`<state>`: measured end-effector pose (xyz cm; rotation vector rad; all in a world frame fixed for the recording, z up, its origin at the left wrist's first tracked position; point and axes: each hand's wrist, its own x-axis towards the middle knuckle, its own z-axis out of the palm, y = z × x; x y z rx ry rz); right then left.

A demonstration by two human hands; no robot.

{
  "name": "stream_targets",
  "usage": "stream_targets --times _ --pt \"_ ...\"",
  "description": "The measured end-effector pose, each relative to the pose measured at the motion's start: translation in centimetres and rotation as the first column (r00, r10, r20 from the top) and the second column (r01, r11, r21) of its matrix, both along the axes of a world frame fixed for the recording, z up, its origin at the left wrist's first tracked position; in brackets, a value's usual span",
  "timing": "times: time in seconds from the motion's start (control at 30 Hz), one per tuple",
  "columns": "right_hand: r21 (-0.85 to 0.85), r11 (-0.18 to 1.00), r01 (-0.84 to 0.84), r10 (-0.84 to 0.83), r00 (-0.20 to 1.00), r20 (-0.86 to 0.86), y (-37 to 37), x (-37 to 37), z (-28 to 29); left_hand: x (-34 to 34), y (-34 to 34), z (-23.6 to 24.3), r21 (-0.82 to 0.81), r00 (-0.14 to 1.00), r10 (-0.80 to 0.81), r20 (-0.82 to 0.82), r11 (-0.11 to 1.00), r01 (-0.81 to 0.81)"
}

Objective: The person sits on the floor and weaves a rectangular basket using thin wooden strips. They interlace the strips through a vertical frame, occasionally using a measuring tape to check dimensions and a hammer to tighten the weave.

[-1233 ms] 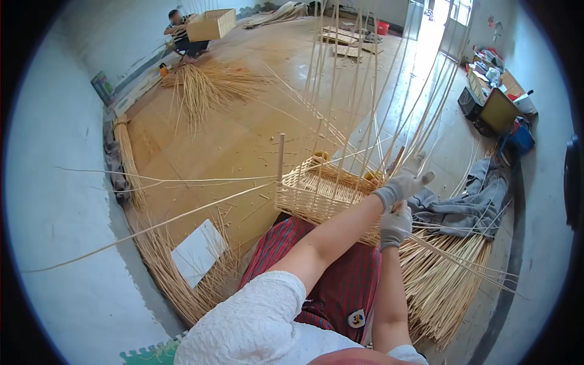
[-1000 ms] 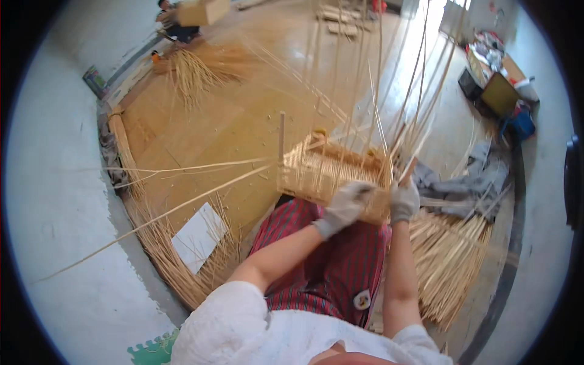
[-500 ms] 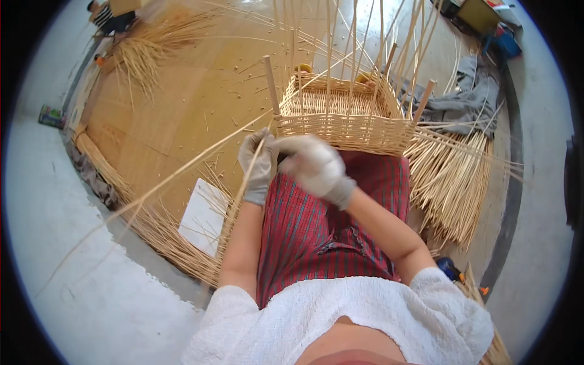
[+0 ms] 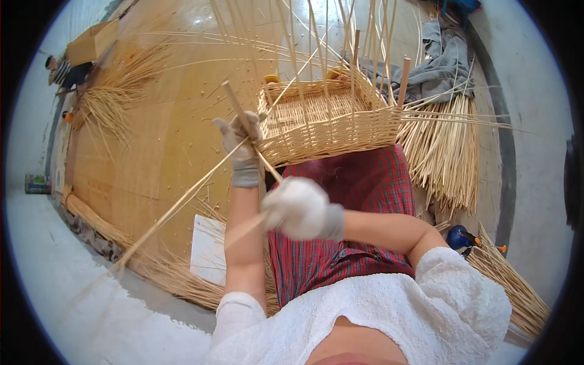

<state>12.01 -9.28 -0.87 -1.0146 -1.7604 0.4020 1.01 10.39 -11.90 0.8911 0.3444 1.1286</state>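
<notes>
Fingers of both gloved hands, left hand (image 4: pixel 242 149) and right hand (image 4: pixel 299 208), grip willow rods (image 4: pixel 182 198) beside the basket (image 4: pixel 328 125).

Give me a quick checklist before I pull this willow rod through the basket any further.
1. Left hand grips the long willow rod near the basket corner: ok.
2. Right hand has a firm hold on the rod: cannot tell, it is blurred.
3. Wicker basket rests steady against the lap: ok.
4. Upright stakes stand free above the woven wall: ok.
5. Spare rod bundle lies within reach at the right: ok.
6. Rod's far tip free of the floor edge: cannot tell.
</notes>
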Motion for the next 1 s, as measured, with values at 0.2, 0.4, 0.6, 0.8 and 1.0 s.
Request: stream_targets --times 0.2,0.4,0.6,0.8,1.0 --pt "-0.055 0.917 -0.394 0.084 0.327 -0.941 8.4 15.4 -8.8 0.8 -0.1 1.2 -0.099 0.995 -0.098 0.036 0.990 0.101" --pt "-0.525 0.850 -0.046 -0.362 0.674 -0.645 5.5 17.7 -6.3 -4.2 -1.6 2.6 -0.089 0.945 -0.157 -0.287 0.987 0.137" --pt "-0.463 0.845 0.269 -0.512 0.659 -0.551 6.1 14.8 -7.9 0.9 -6.1 0.1 0.034 0.861 0.126 -0.493 0.991 -0.125" --pt "-0.427 0.849 0.312 -0.515 0.668 -0.536 5.6 14.5 -7.3 2.6 -6.1 -0.9 0.132 0.774 0.306 -0.554 0.951 -0.281" --pt "-0.223 0.955 0.196 -0.234 0.960 -0.156 4.6 11.5 -0.8 2.8 -5.4 -3.3 0.222 0.647 0.439 -0.623 0.893 -0.392"
